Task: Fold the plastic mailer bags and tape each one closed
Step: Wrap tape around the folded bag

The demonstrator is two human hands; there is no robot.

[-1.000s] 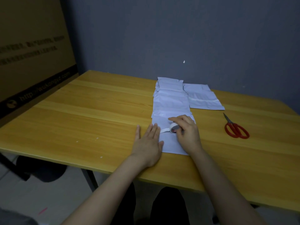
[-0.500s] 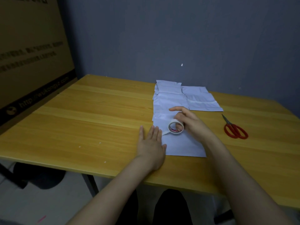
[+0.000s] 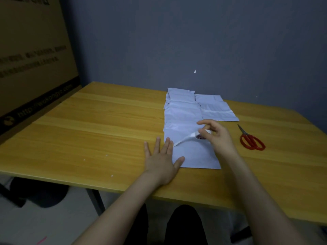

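Taping near mailer (image 3: 194, 156), by look of it: strip (image 3: 184, 140) runs taut from roll (image 3: 201, 137) to mailer's left edge, its end under left fingertips.
Left hand (image 3: 161, 160) flat, fingers straight, pressing strip end and mailer edge to table (image 3: 88, 138).
Right hand (image 3: 221, 138) grasps roll, raised just above mailer.
Left to do, likely: lay strip, cut it.
Scissors (image 3: 252, 141) lie untouched at right, well apart.
Behind: column of overlapping mailers (image 3: 182, 110), more beside it at right (image 3: 215, 110); taped or not, cannot tell.
Count: one roll, one scissors, mailers at least four, exact number unclear.
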